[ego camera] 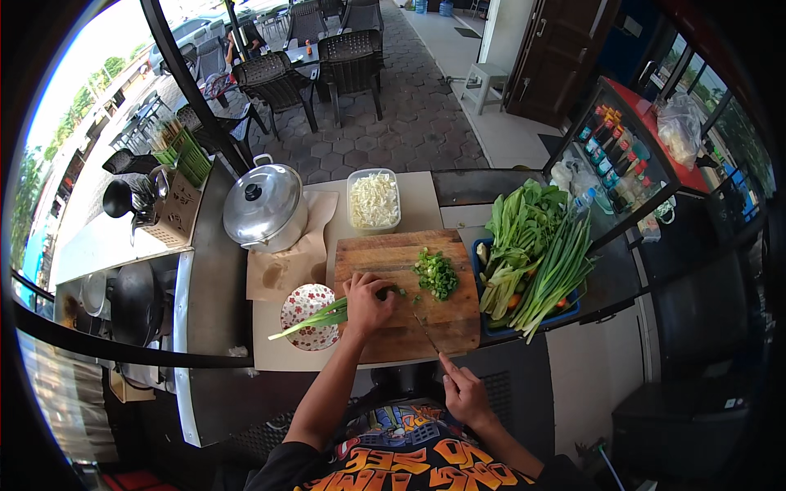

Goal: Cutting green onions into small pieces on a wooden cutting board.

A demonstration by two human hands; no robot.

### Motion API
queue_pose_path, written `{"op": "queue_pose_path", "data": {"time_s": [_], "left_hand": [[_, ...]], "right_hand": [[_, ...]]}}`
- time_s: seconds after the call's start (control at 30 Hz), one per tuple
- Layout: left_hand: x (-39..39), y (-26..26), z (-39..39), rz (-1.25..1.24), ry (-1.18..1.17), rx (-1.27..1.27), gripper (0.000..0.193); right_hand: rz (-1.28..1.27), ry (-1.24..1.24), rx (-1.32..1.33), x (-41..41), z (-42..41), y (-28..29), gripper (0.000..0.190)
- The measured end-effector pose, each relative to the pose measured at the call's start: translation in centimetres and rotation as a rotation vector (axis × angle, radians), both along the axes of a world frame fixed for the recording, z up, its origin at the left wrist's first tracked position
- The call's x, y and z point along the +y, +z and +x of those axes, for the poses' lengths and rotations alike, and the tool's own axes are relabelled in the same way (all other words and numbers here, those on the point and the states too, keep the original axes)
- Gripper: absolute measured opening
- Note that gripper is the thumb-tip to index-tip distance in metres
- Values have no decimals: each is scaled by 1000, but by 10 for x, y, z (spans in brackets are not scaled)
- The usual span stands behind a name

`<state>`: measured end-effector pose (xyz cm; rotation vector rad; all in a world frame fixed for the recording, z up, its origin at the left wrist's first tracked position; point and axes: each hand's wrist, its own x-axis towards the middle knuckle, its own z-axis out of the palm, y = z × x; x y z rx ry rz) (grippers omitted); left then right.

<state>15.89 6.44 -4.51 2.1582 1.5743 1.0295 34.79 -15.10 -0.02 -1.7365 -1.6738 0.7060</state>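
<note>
My left hand (369,302) holds a bunch of spring onions (319,318) against the wooden cutting board (393,258); their white ends reach left over a flower-patterned bowl (307,301). In my right hand (468,393) is a kitchen knife (426,331), its blade low over the board's near edge, pointing up and left. A pile of chopped spring onion (436,274) lies on the upper right of the board, with small bits scattered nearby. Beyond the board stands a plastic container (374,229) of shredded cabbage (373,199).
A blue tray (528,328) of leafy greens (522,227) and spring onions (556,276) sits right of the board. A lidded aluminium pot (264,208) stands at the left on brown paper (288,270). Further right is a glass case (614,159) with bottles; at far left, a wok (136,304).
</note>
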Motion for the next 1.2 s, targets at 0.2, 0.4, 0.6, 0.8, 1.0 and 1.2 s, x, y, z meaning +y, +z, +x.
{"op": "queue_pose_path", "data": {"time_s": [0.2,0.4,0.6,0.8,1.0,1.2], "left_hand": [[1,2,-6,-19,-34,12,17],[1,2,-14,-45,-74,-8,10],[-3,4,-11,20,-81,-62,7],[-6,5,-9,41,-46,-35,7],[-6,6,-9,36,-33,-33,7],[-7,6,-8,-4,-6,-74,8]], "right_hand": [[19,-55,-57,20,32,-14,48],[9,61,1,41,12,0,47],[-28,-60,60,56,27,-3,48],[-105,-16,312,55,36,4,48],[-682,-23,768,65,47,-1,43],[-685,-71,1036,76,68,-10,40]]}}
